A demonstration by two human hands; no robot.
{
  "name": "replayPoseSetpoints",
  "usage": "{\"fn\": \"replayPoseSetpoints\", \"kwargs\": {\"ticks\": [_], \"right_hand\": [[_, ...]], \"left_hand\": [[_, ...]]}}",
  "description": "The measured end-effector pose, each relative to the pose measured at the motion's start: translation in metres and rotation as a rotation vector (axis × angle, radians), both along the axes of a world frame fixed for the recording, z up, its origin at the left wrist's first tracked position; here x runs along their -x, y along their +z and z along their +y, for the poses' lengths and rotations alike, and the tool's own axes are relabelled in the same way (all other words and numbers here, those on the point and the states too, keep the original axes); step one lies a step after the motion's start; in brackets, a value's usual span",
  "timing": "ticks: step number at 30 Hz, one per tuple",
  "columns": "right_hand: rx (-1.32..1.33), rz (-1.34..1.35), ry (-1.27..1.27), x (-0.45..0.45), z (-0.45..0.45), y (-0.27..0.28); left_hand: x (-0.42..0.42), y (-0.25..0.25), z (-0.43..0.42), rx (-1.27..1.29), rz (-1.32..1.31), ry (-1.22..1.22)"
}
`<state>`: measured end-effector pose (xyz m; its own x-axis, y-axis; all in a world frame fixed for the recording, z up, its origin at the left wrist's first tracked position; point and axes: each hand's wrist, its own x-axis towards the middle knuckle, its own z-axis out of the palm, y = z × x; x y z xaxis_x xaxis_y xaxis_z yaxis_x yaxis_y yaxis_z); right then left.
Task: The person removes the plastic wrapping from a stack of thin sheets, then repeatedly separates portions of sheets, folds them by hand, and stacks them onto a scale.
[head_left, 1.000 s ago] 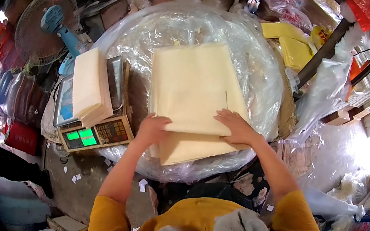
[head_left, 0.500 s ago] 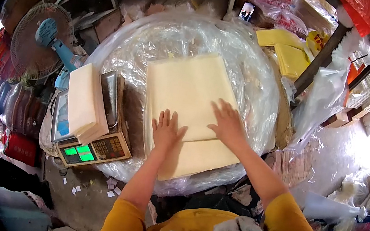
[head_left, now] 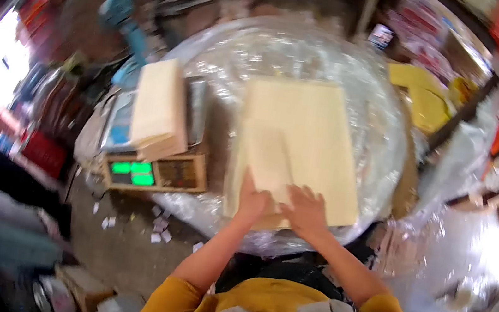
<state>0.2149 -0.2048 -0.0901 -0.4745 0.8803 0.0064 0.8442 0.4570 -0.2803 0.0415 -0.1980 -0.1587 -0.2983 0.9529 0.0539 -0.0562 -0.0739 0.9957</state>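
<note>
A stack of large cream paper sheets point(head_left: 323, 128) lies on the plastic-wrapped round surface. On its near half rests a narrower folded cream sheet point(head_left: 270, 152), blurred by motion. My left hand point(head_left: 255, 204) is at the near left end of this folded sheet, one finger stretched along its left edge and the others curled onto it. My right hand point(head_left: 305, 212) lies at its near right edge, fingers partly spread over the paper. The two hands are close together, thumbs almost meeting.
To the left, a digital scale point(head_left: 154, 173) with green displays bears a bundle of folded cream sheets point(head_left: 158, 102). Behind it stands a blue fan point(head_left: 117, 8). Clear plastic wrap point(head_left: 228, 57) covers the round surface. Yellow packets point(head_left: 426, 104) lie at the right, near a phone point(head_left: 380, 36).
Both hands lay flat and apart on a wide folded sheet; now they are close together at a much narrower folded sheet. The whole view has shifted, with things appearing further right.
</note>
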Motion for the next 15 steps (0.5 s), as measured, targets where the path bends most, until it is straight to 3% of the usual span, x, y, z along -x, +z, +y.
{"fn": "replayPoseSetpoints", "kwargs": {"ticks": [2, 3, 4, 6, 7, 8, 10, 13, 15], "right_hand": [[-0.022, 0.065, 0.032, -0.012, 0.007, -0.02], [-0.032, 0.083, 0.018, -0.022, 0.011, -0.032], [0.026, 0.155, 0.037, -0.027, 0.012, -0.02], [0.025, 0.196, 0.093, -0.037, 0.014, -0.018], [0.023, 0.214, 0.111, -0.04, 0.013, -0.019], [0.021, 0.192, 0.12, -0.042, 0.012, -0.019], [-0.009, 0.177, 0.127, -0.042, 0.011, -0.026], [-0.019, 0.149, 0.122, -0.04, 0.011, -0.029], [-0.044, 0.118, 0.136, -0.042, 0.01, -0.034]], "left_hand": [[0.028, 0.057, -0.009, -0.058, 0.137, 0.016], [0.05, 0.102, -0.011, -0.032, 0.338, 0.015], [0.079, 0.11, 0.0, -0.216, 0.405, 0.102], [0.132, 0.173, 0.0, -0.285, 0.336, 0.176], [0.149, 0.215, -0.005, -0.158, 0.227, 0.219], [0.179, 0.226, 0.001, -0.166, 0.157, 0.251], [0.237, 0.246, 0.006, -0.131, -0.013, 0.075], [0.282, 0.228, 0.02, 0.124, -0.002, 0.198], [0.294, 0.204, 0.024, -0.003, 0.641, 0.148]]}}
